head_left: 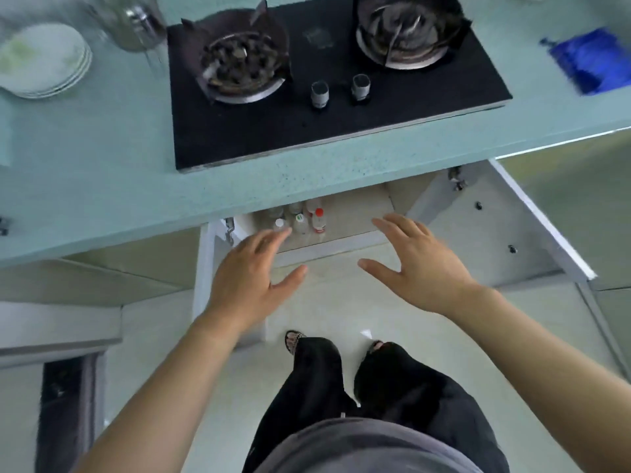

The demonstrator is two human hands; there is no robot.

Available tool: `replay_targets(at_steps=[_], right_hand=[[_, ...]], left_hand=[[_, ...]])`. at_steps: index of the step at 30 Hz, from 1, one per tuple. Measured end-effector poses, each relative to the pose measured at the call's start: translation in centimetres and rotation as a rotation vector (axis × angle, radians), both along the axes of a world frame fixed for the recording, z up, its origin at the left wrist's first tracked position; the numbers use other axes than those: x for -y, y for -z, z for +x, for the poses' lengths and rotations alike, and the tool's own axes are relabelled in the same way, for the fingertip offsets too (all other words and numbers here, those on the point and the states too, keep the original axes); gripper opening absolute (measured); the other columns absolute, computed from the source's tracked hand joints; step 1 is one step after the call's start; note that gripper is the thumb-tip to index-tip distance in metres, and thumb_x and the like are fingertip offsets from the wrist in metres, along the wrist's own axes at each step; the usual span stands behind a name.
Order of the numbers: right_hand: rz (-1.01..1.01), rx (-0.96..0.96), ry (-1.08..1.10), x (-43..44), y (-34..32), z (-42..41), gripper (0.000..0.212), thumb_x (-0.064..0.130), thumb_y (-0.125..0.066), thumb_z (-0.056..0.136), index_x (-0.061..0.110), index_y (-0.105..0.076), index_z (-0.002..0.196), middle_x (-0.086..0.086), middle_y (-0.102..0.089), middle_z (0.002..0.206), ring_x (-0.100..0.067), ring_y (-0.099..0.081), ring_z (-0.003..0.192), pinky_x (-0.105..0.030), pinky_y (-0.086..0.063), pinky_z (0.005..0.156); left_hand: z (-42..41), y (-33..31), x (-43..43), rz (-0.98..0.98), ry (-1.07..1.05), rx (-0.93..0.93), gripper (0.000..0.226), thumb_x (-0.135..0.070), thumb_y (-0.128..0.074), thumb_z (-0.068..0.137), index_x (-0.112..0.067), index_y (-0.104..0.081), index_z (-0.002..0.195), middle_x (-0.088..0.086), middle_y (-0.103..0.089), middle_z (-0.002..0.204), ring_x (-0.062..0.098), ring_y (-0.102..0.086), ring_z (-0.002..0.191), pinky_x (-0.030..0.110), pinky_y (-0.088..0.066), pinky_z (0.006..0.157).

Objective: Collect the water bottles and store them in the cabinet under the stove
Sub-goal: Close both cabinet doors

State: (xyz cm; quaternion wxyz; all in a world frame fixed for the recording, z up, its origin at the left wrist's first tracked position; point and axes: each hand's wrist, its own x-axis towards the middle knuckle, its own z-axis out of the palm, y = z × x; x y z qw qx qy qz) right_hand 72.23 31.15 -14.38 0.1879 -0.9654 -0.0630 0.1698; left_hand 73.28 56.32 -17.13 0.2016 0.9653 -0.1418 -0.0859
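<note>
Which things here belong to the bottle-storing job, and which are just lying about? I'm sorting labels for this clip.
Job:
bottles, standing inside the cabinet
cabinet, under the stove, doors open
left hand, open, empty
right hand, open, empty

Lying about:
stove
plates, stacked
glass jar
blue thing, blurred

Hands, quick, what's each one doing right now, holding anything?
Left hand: open, fingers spread, empty, in front of the water bottles in the open cabinet.
Right hand: open, fingers spread, holding nothing.
</note>
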Motion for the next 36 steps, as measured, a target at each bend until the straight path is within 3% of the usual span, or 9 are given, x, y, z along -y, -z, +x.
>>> replay_targets(at_steps=[6, 8, 13, 19, 22, 26, 30, 36], right_hand=[[0.084, 0.189, 0.015, -2.0, -3.6, -6.7, 0.075, 0.065, -0.037, 0.083, 0.022, -0.026, 0.144, 0.004, -0.030, 0.149, -0.019, -0.027, 0.138, -0.038, -0.036, 0.105], [0.118, 0.188, 0.004, -2.9, -3.4, -8.6, 0.073, 0.064, -0.039, 0.084, 0.023, -0.027, 0.143, 0.005, -0.032, 0.148, -0.018, -0.029, 0.137, -0.036, -0.038, 0.103], [0.137, 0.157, 0.001, -5.7, -2.9, -12.4, 0.073, 0.065, -0.039, 0.085, 0.024, -0.026, 0.143, 0.007, -0.031, 0.148, -0.017, -0.029, 0.136, -0.036, -0.040, 0.100], [0.125, 0.143, 0.008, -10.3, -2.4, -12.9, 0.073, 0.065, -0.038, 0.084, 0.024, -0.025, 0.143, 0.005, -0.031, 0.148, -0.018, -0.030, 0.136, -0.037, -0.039, 0.102], [0.105, 0.117, 0.030, -14.0, -1.6, -11.9, 0.071, 0.065, -0.038, 0.085, 0.024, -0.027, 0.142, 0.004, -0.030, 0.149, -0.018, -0.028, 0.136, -0.036, -0.039, 0.101], [0.073, 0.062, 0.089, -20.2, 0.2, -9.5, 0.069, 0.062, -0.039, 0.087, 0.024, -0.026, 0.142, 0.003, -0.028, 0.149, -0.020, -0.028, 0.137, -0.038, -0.038, 0.104], [0.040, -0.001, 0.211, -27.0, 3.1, -6.8, 0.070, 0.063, -0.038, 0.087, 0.024, -0.025, 0.144, 0.002, -0.027, 0.151, -0.022, -0.027, 0.138, -0.040, -0.036, 0.106], [0.005, -0.096, 0.359, -34.7, 9.8, -2.1, 0.061, 0.052, -0.038, 0.093, 0.019, -0.026, 0.143, -0.001, -0.027, 0.150, -0.023, -0.024, 0.138, -0.040, -0.035, 0.105]], left_hand=[[-4.7, -4.0, -1.2, 0.036, 0.048, 0.152, 0.076, -0.070, -0.030, 0.082, -0.018, -0.045, 0.136, 0.006, -0.052, 0.135, 0.024, -0.049, 0.123, 0.038, -0.041, 0.098], [-6.8, -3.9, -1.8, 0.061, 0.039, 0.140, 0.081, -0.074, -0.025, 0.082, -0.017, -0.046, 0.135, 0.007, -0.053, 0.133, 0.026, -0.051, 0.120, 0.040, -0.043, 0.097], [-10.8, -4.9, -4.7, 0.090, -0.004, 0.116, 0.074, -0.067, -0.033, 0.080, -0.020, -0.044, 0.136, 0.003, -0.050, 0.135, 0.022, -0.046, 0.125, 0.039, -0.040, 0.101], [-10.4, -5.9, -9.9, 0.110, -0.002, 0.103, 0.077, -0.069, -0.029, 0.079, -0.022, -0.040, 0.139, 0.002, -0.044, 0.141, 0.020, -0.042, 0.128, 0.040, -0.041, 0.098], [-8.3, -5.5, -13.3, 0.147, 0.056, 0.114, 0.077, -0.070, -0.028, 0.080, -0.024, -0.038, 0.140, 0.001, -0.042, 0.143, 0.020, -0.044, 0.127, 0.038, -0.041, 0.096], [-2.8, -3.5, -19.5, 0.220, 0.169, 0.087, 0.079, -0.074, -0.027, 0.081, -0.024, -0.036, 0.141, 0.000, -0.040, 0.145, 0.019, -0.039, 0.131, 0.036, -0.034, 0.103], [4.0, -0.3, -24.5, 0.291, 0.296, 0.071, 0.082, -0.073, -0.020, 0.075, -0.025, -0.039, 0.139, 0.000, -0.044, 0.142, 0.020, -0.039, 0.131, 0.038, -0.039, 0.100], [13.6, 6.0, -26.0, 0.286, 0.548, 0.144, 0.066, -0.058, -0.042, 0.087, -0.020, -0.038, 0.141, 0.006, -0.037, 0.147, 0.025, -0.031, 0.137, 0.040, -0.032, 0.107]])
